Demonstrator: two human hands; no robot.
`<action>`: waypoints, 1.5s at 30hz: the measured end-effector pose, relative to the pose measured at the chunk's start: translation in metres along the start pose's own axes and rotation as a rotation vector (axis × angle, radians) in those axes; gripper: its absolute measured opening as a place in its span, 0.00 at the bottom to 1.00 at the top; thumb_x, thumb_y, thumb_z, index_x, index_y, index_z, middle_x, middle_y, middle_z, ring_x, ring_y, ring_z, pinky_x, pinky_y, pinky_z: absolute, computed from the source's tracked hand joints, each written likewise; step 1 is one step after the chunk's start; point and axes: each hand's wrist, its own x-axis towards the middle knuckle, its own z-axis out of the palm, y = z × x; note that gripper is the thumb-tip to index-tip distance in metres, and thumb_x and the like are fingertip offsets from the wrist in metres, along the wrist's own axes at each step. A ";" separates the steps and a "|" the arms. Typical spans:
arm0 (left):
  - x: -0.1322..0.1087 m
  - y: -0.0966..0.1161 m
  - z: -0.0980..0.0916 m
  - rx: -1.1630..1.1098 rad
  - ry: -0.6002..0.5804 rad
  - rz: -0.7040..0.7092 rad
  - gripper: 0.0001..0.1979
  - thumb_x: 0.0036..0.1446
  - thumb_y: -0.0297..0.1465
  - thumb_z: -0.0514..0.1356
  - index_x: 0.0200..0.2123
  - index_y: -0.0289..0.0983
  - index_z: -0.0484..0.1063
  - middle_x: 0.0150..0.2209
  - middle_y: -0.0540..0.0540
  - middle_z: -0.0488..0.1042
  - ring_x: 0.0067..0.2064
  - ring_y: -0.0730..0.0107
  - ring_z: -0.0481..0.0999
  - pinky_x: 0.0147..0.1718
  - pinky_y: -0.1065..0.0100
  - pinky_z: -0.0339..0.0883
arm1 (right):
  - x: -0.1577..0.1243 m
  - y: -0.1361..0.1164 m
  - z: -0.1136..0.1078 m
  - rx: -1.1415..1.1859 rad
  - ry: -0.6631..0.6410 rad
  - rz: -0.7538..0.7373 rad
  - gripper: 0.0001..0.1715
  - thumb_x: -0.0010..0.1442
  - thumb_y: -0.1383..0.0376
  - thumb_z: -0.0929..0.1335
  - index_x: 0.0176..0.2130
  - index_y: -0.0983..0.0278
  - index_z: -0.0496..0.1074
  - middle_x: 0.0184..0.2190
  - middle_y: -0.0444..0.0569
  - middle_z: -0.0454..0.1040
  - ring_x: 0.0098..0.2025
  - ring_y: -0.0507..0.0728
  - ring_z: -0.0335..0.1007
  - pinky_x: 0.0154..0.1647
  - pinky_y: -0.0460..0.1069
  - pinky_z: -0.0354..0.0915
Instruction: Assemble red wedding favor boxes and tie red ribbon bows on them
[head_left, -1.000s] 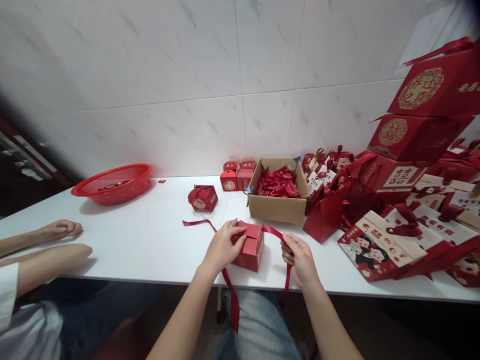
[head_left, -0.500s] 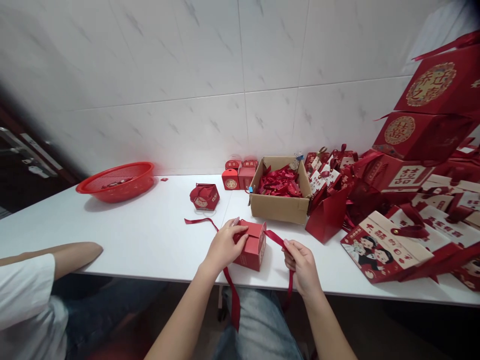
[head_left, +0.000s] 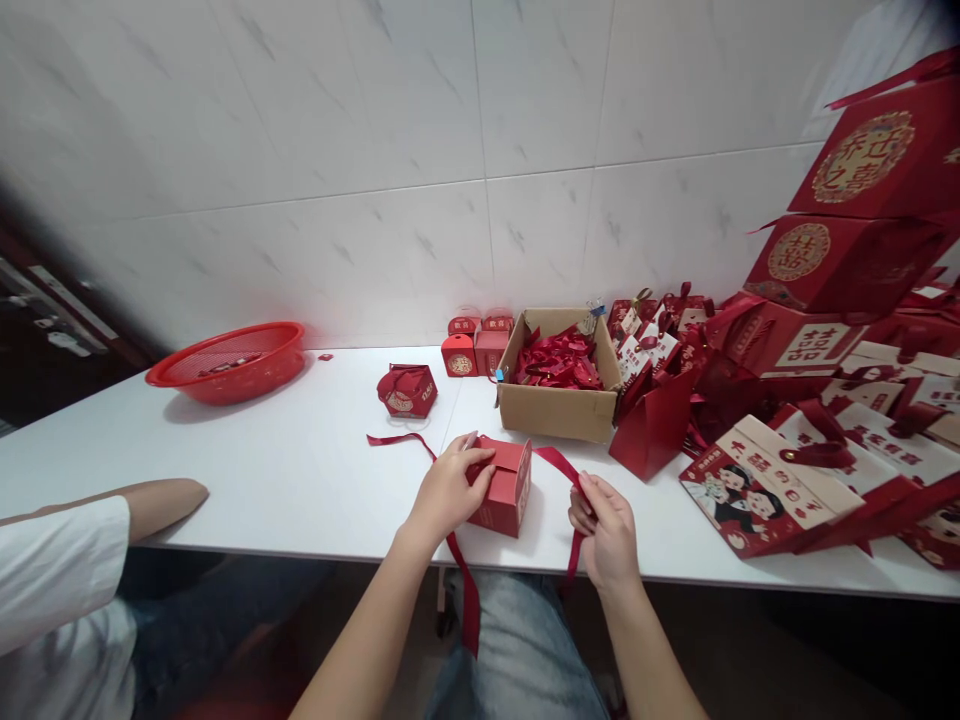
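A small red gift box point(head_left: 507, 488) with a closed top stands near the table's front edge. My left hand point(head_left: 452, 490) grips it from the left, fingers over the top. Just right of the box, my right hand point(head_left: 604, 518) pinches a dark red ribbon point(head_left: 556, 461) between thumb and fingers. One end of that ribbon points toward the box's upper right edge; another part hangs below the hand. A second length of red ribbon point(head_left: 466, 592) drops over the table edge under my left wrist. A ribbon tail point(head_left: 394, 439) lies on the table to the left.
Behind the box is a cardboard carton point(head_left: 559, 414) full of red ribbon pieces. A hexagonal red box point(head_left: 407, 391) and a red plastic basket point(head_left: 281, 368) stand left. Gift boxes point(head_left: 776, 485) are piled and stacked right. Another person's arm point(head_left: 161, 510) rests at the left edge.
My right hand has shifted slightly right, drawing the ribbon a little away from the box. The part hanging below that hand looks shorter. My left hand stays on the box.
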 end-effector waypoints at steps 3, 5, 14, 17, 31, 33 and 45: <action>-0.001 0.001 0.000 0.009 0.011 0.007 0.15 0.57 0.33 0.54 0.45 0.37 0.75 0.55 0.37 0.69 0.57 0.56 0.68 0.55 0.56 0.65 | -0.001 0.004 0.001 -0.004 -0.004 0.007 0.21 0.49 0.56 0.73 0.19 0.65 0.61 0.15 0.36 0.52 0.17 0.44 0.38 0.17 0.44 0.36; -0.001 0.000 0.001 0.013 0.020 0.013 0.15 0.57 0.34 0.54 0.44 0.37 0.75 0.55 0.37 0.69 0.57 0.56 0.68 0.54 0.56 0.65 | -0.001 0.007 0.001 -0.017 -0.004 0.018 0.21 0.48 0.56 0.73 0.20 0.65 0.63 0.16 0.37 0.54 0.17 0.44 0.38 0.17 0.44 0.36; 0.000 -0.004 0.003 0.004 0.039 0.037 0.14 0.57 0.34 0.54 0.44 0.39 0.76 0.54 0.39 0.70 0.57 0.55 0.68 0.54 0.56 0.66 | -0.003 0.018 -0.002 -0.091 0.000 0.058 0.21 0.46 0.53 0.73 0.20 0.65 0.66 0.14 0.36 0.51 0.17 0.44 0.37 0.17 0.45 0.35; 0.000 -0.003 0.002 0.000 0.025 0.049 0.15 0.58 0.34 0.54 0.44 0.39 0.76 0.54 0.39 0.69 0.57 0.56 0.67 0.55 0.56 0.65 | -0.002 0.021 -0.006 -0.099 -0.003 0.072 0.21 0.46 0.53 0.73 0.21 0.66 0.67 0.14 0.36 0.51 0.17 0.44 0.37 0.17 0.44 0.36; -0.004 -0.002 0.004 -0.011 0.019 0.037 0.13 0.59 0.33 0.53 0.44 0.39 0.74 0.54 0.39 0.68 0.58 0.57 0.66 0.54 0.56 0.65 | 0.003 0.018 -0.001 -0.215 -0.068 0.026 0.21 0.50 0.53 0.71 0.21 0.64 0.64 0.15 0.36 0.48 0.18 0.46 0.38 0.18 0.45 0.38; -0.007 0.001 0.004 -0.025 0.002 0.032 0.14 0.60 0.33 0.51 0.46 0.39 0.72 0.55 0.39 0.67 0.59 0.57 0.65 0.55 0.56 0.65 | 0.006 0.013 0.003 -0.313 -0.095 -0.004 0.20 0.52 0.52 0.70 0.21 0.64 0.65 0.15 0.37 0.49 0.19 0.47 0.40 0.19 0.45 0.40; 0.007 0.024 0.003 -0.131 0.064 -0.010 0.15 0.60 0.37 0.53 0.33 0.39 0.78 0.57 0.41 0.66 0.62 0.54 0.56 0.60 0.49 0.53 | 0.011 -0.008 0.009 -0.730 -0.195 -0.169 0.19 0.51 0.56 0.66 0.16 0.63 0.62 0.16 0.42 0.59 0.22 0.51 0.55 0.25 0.46 0.53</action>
